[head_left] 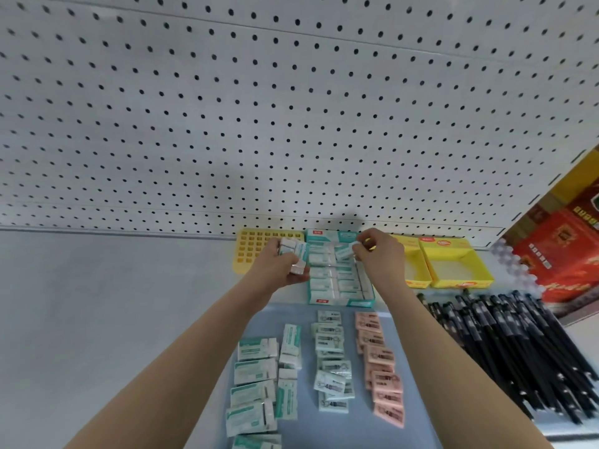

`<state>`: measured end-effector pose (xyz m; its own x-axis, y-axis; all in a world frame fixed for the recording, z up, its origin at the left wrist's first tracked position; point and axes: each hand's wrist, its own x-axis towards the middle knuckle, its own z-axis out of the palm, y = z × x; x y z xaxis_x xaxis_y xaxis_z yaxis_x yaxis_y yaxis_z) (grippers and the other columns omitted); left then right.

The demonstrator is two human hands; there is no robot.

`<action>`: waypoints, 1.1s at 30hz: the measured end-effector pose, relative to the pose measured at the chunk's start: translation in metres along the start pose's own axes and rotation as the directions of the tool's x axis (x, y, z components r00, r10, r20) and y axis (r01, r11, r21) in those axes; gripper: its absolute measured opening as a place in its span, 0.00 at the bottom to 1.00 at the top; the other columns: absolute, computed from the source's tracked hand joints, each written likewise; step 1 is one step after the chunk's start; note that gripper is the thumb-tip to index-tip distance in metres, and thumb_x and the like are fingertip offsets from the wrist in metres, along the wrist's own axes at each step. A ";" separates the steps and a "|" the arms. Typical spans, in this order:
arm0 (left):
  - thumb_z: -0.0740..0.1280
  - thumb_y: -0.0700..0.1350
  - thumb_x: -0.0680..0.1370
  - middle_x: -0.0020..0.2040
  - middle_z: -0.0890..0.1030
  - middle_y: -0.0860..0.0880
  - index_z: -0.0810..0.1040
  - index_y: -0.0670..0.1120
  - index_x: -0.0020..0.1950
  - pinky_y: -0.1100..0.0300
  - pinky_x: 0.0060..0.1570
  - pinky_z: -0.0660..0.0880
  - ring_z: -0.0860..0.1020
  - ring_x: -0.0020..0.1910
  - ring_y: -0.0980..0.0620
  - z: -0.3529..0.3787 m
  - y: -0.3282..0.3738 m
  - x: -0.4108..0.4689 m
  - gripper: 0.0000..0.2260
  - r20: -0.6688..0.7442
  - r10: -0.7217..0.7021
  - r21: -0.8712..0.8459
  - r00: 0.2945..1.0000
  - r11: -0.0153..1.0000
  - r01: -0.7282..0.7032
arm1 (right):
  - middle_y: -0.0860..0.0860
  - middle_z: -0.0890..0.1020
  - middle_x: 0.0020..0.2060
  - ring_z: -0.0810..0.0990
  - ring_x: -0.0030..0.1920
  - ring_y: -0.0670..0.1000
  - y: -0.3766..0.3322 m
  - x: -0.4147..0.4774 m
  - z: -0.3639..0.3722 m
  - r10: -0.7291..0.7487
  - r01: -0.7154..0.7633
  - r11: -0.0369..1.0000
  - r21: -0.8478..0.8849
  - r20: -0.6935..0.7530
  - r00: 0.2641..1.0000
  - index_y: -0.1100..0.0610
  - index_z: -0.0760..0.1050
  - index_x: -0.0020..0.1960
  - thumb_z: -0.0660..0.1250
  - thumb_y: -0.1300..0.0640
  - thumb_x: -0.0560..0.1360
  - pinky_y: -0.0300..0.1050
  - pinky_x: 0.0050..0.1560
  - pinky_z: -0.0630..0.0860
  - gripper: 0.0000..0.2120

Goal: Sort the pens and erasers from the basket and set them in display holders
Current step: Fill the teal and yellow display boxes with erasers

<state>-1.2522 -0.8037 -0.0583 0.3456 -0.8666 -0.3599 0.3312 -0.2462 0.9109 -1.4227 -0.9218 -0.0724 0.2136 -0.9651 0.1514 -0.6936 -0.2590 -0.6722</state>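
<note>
pinching an eraser (344, 252) with right hand (379, 254) over teal box (340, 301), left hand (282, 264) gripping eraser stack (293, 252)

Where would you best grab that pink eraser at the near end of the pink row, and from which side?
Probably its left and right edges, pinched from straight above. The pink eraser lies flat on the blue mat, so no face can be gripped, and bare mat shows on both sides, while its far end meets the next eraser in the row.
</note>
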 end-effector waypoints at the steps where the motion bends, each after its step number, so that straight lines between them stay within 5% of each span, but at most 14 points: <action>1: 0.58 0.30 0.79 0.54 0.78 0.38 0.69 0.40 0.60 0.53 0.43 0.83 0.81 0.52 0.39 0.000 0.001 0.001 0.11 0.001 -0.008 -0.007 1.000 1.000 0.008 | 0.50 0.82 0.39 0.81 0.40 0.51 0.000 0.001 0.000 -0.024 0.025 0.998 -0.054 0.012 1.000 0.55 0.80 0.49 0.71 0.59 0.74 0.41 0.40 0.70 0.04; 8: 0.59 0.30 0.79 0.59 0.76 0.37 0.67 0.38 0.64 0.55 0.43 0.83 0.82 0.49 0.44 -0.001 0.000 0.006 0.14 0.023 0.002 0.027 1.000 1.000 -0.003 | 0.52 0.80 0.50 0.74 0.55 0.54 0.003 0.007 0.001 -0.139 0.169 0.903 -0.394 0.104 0.985 0.55 0.80 0.53 0.71 0.56 0.74 0.44 0.47 0.68 0.08; 14: 0.62 0.33 0.80 0.58 0.78 0.38 0.68 0.38 0.63 0.57 0.43 0.82 0.83 0.48 0.43 0.001 0.000 0.004 0.12 0.060 0.037 0.044 0.998 0.998 -0.039 | 0.53 0.79 0.50 0.72 0.59 0.55 0.005 0.005 0.013 -0.139 0.149 0.882 -0.448 0.056 0.989 0.57 0.82 0.51 0.68 0.54 0.77 0.45 0.47 0.69 0.08; 16: 0.64 0.34 0.79 0.57 0.78 0.38 0.68 0.37 0.63 0.57 0.42 0.82 0.83 0.48 0.43 0.002 -0.001 0.005 0.13 0.061 0.046 0.052 0.997 0.997 -0.050 | 0.52 0.81 0.44 0.77 0.51 0.54 -0.002 0.000 0.009 -0.140 0.144 0.943 -0.300 0.036 0.990 0.56 0.83 0.48 0.66 0.53 0.78 0.45 0.44 0.71 0.09; 18: 0.65 0.34 0.79 0.57 0.78 0.38 0.68 0.38 0.64 0.58 0.41 0.82 0.84 0.47 0.44 0.005 -0.003 0.005 0.15 0.061 0.058 0.073 0.997 0.995 -0.062 | 0.49 0.83 0.40 0.81 0.42 0.51 -0.015 -0.007 0.002 -0.063 0.044 0.991 0.129 0.146 0.987 0.54 0.83 0.48 0.65 0.51 0.79 0.45 0.41 0.75 0.10; 20: 0.67 0.35 0.78 0.56 0.79 0.39 0.69 0.39 0.64 0.58 0.41 0.82 0.83 0.47 0.44 0.010 -0.004 0.005 0.16 0.073 0.088 0.111 0.993 0.989 -0.096 | 0.51 0.85 0.41 0.81 0.38 0.48 -0.028 -0.016 -0.003 -0.069 -0.100 0.882 0.461 0.336 0.939 0.54 0.82 0.52 0.67 0.56 0.79 0.41 0.39 0.78 0.06; 22: 0.68 0.36 0.78 0.54 0.80 0.40 0.71 0.39 0.62 0.59 0.43 0.82 0.83 0.46 0.46 0.014 -0.004 0.006 0.14 0.075 0.118 0.129 0.990 0.984 -0.127 | 0.53 0.84 0.39 0.79 0.36 0.47 -0.027 -0.019 -0.007 -0.107 -0.104 0.835 0.540 0.346 0.932 0.55 0.82 0.52 0.69 0.62 0.77 0.38 0.38 0.77 0.06; 27: 0.63 0.37 0.81 0.52 0.80 0.40 0.71 0.39 0.60 0.60 0.44 0.81 0.82 0.43 0.49 0.010 0.000 0.004 0.09 0.015 0.123 0.075 0.992 0.989 -0.123 | 0.51 0.84 0.39 0.82 0.36 0.49 0.004 -0.010 -0.025 0.067 -0.089 0.961 0.260 0.093 0.993 0.51 0.78 0.52 0.72 0.56 0.73 0.44 0.39 0.78 0.09; 30: 0.62 0.37 0.81 0.53 0.80 0.40 0.71 0.39 0.61 0.62 0.42 0.81 0.82 0.44 0.48 0.005 -0.001 0.001 0.08 0.019 0.116 0.075 0.993 0.990 -0.117 | 0.47 0.82 0.39 0.80 0.40 0.47 0.007 -0.011 -0.028 -0.016 0.017 0.996 0.092 -0.015 1.000 0.53 0.77 0.49 0.74 0.56 0.72 0.36 0.39 0.73 0.08; 33: 0.62 0.37 0.81 0.53 0.81 0.40 0.72 0.39 0.60 0.62 0.42 0.80 0.82 0.44 0.48 0.002 -0.003 -0.003 0.08 0.028 0.115 0.101 0.993 0.988 -0.117 | 0.48 0.81 0.40 0.79 0.41 0.49 -0.003 -0.015 -0.019 -0.176 0.173 0.983 -0.061 -0.036 0.984 0.56 0.78 0.49 0.72 0.60 0.73 0.42 0.42 0.74 0.06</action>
<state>-1.2562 -0.8014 -0.0592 0.3569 -0.9008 -0.2475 0.1986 -0.1857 0.9623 -1.4367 -0.9074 -0.0587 0.3075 -0.9054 0.2929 -0.6870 -0.4242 -0.5900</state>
